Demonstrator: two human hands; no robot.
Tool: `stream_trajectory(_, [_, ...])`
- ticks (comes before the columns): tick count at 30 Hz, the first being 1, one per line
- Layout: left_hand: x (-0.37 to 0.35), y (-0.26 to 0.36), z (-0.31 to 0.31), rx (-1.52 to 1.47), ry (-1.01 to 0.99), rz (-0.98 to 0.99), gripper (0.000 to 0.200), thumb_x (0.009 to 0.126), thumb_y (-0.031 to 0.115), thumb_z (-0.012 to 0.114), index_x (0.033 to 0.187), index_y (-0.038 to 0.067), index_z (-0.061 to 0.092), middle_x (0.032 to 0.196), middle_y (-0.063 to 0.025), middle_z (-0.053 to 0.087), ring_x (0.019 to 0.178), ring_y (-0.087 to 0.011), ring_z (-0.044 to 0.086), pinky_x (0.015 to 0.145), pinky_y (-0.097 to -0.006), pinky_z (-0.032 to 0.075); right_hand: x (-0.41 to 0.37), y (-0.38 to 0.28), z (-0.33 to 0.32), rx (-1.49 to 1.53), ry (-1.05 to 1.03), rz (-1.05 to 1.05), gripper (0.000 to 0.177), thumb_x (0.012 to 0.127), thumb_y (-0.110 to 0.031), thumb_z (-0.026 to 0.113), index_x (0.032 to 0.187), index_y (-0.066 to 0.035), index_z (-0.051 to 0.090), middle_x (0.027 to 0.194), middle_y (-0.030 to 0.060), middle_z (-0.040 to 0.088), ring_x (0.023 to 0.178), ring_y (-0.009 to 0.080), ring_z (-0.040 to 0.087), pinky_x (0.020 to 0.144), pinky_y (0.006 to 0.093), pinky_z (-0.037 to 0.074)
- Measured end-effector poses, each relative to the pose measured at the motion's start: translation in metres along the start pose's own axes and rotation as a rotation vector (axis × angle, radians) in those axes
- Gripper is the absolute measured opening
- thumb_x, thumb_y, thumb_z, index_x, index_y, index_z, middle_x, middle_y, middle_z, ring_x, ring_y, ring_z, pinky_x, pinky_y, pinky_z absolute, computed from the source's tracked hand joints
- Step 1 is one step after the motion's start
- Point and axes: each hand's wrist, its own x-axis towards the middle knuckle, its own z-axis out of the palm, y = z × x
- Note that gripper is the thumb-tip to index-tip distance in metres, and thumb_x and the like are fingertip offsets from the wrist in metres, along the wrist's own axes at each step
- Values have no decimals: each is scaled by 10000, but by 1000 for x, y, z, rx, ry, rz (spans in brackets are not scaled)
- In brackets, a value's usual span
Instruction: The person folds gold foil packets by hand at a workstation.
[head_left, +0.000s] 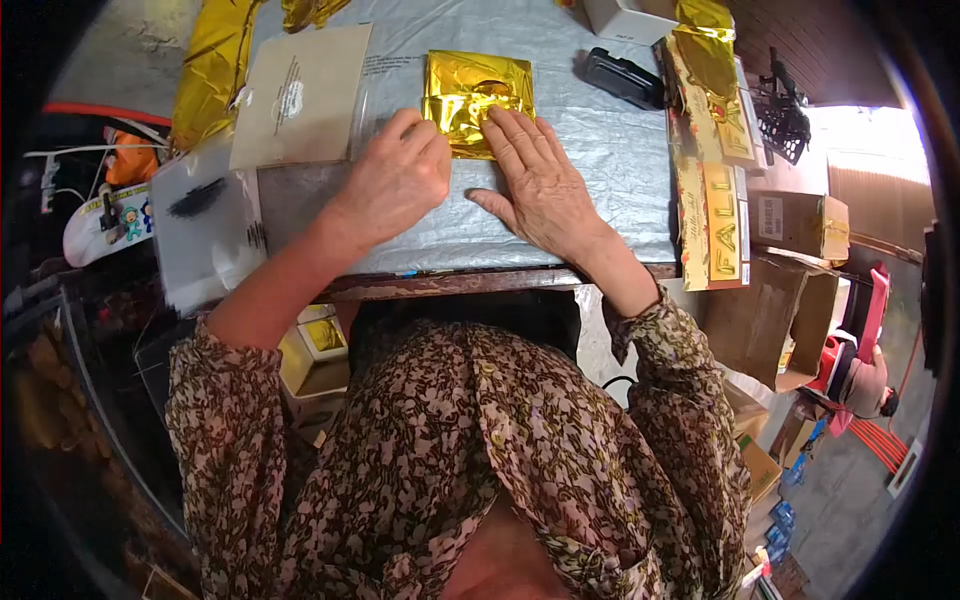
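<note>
A shiny gold foil packet (478, 75), square and folded across its lower part, lies flat on the table. My right hand (540, 182) rests on its lower right side, fingers stretched out and thumb spread away to the left. At the packet's left edge my left hand (402, 168) is closed with the fingers curled in. What is between those fingers, if anything, is hidden. Left of that hand lies a cream-coloured rectangular sheet or card (300, 100) with small print on it.
A silvery sheet (600, 225) covers the table. A black handheld object (622, 78) lies at right, beside printed "FALL" packaging (722, 215). More gold foil (212, 70) hangs at left. An open cardboard box (760, 315) stands right of the table.
</note>
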Motion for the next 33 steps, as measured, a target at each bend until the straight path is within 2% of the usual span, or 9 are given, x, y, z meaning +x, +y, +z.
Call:
stream_trajectory(5, [6, -26, -6, -101, 140, 23, 62, 772, 110, 683, 803, 71, 720, 737, -30, 597, 841, -177, 624, 900, -349, 484, 12, 6, 4, -55, 143, -7, 546, 975, -306, 681, 1410, -5, 544, 1395, 178, 611, 1308, 330, 566, 1191, 501, 350])
stream_trajectory(7, [10, -41, -22, -366, 213, -25, 131, 872, 148, 696, 928, 42, 750, 788, -50, 636, 859, -168, 636, 872, -344, 490, 16, 9, -7, -12, 47, -2, 428, 950, -196, 692, 1343, -52, 602, 1175, 147, 720, 1076, 315, 680, 1133, 510, 384])
stream_trajectory(8, [10, -48, -33, -356, 217, -27, 131, 872, 148, 696, 928, 42, 750, 788, -50, 636, 859, -168, 636, 872, -344, 490, 20, 6, -15, 28, 83, 25, 323, 984, -168, 669, 1293, -73, 663, 971, 137, 739, 842, 222, 710, 990, 428, 482])
stream_trajectory(10, [9, -57, -54, -994, -134, -494, 203, 1028, 207, 635, 1068, 35, 734, 1024, -54, 729, 998, -156, 667, 948, -329, 489, 35, -6, -59, 284, -65, 176, 265, 1010, -175, 653, 1236, -42, 693, 919, 119, 739, 802, 166, 684, 912, 371, 500])
stream_trajectory(11, [8, -61, -52, -987, -126, -489, 203, 1028, 207, 635, 1068, 35, 734, 1024, -54, 729, 998, -156, 667, 948, -329, 489, 38, -10, -73, 540, -220, 330, 239, 1036, -182, 636, 1178, -12, 722, 866, 101, 738, 761, 110, 657, 833, 313, 517])
stream_trajectory(14, [8, -73, -33, -1714, 89, -679, 618, 1079, 526, 518, 1362, -9, 644, 1292, -95, 681, 1212, -168, 624, 1096, -313, 444, 41, -1, -92, 1105, -200, 297, 289, 1055, -205, 641, 1072, 67, 739, 892, 14, 741, 800, 71, 620, 752, 257, 501])
stream_trajectory(17, [16, -58, -27, -2042, 242, -786, 678, 1071, 559, 510, 1396, -28, 609, 1325, -128, 663, 1217, -180, 621, 1098, -319, 449, 43, 16, -84, 1215, -204, 377, 258, 1021, -191, 689, 1077, 53, 749, 964, 49, 766, 860, 85, 665, 793, 259, 522])
stream_trajectory(24, [15, -36, -17, -2068, 185, -770, 434, 1063, 311, 634, 1351, -14, 638, 1215, -45, 710, 1081, -115, 665, 953, -284, 533, 33, 22, -79, 1508, -260, 453, 286, 1005, -195, 709, 1129, 62, 722, 1026, 85, 767, 912, 136, 721, 847, 283, 573])
stream_trajectory(33, [12, -25, -24, -2116, 157, -845, 406, 1058, 306, 641, 1303, -17, 656, 1155, -44, 723, 1039, -114, 672, 944, -280, 533, 35, 39, -68, 1417, -271, 441, 311, 1024, -251, 690, 1120, 43, 731, 998, 60, 760, 918, 125, 718, 836, 282, 576])
